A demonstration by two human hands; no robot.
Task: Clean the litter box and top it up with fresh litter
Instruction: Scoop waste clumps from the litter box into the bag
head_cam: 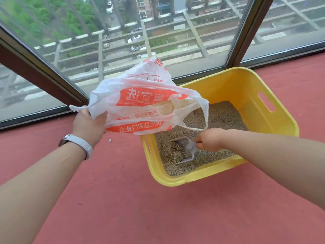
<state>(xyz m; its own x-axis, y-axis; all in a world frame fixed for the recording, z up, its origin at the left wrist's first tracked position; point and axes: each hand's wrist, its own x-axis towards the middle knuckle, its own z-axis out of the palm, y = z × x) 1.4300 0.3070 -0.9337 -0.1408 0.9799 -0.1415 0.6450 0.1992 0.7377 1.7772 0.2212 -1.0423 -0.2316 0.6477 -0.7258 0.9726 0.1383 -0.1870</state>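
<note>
litter box point(246, 88): yellow, on red floor, holds tan litter point(223, 117) | left hand point(88, 124): gripping white-orange plastic bag point(140, 101) | right hand point(209, 140): closed on grey scoop point(184, 150), clump inside

Plastic bag point(140, 103) hides the litter box's point(237, 85) far-left corner; right hand point(210, 140) covers the scoop's point(182, 149) handle; both forearms cut off at the frame's edges.

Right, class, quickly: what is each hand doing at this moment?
Left hand: closed, gripping the plastic bag by one edge.
Right hand: closed, pinching the bag's handle loop above the litter scoop.
</note>
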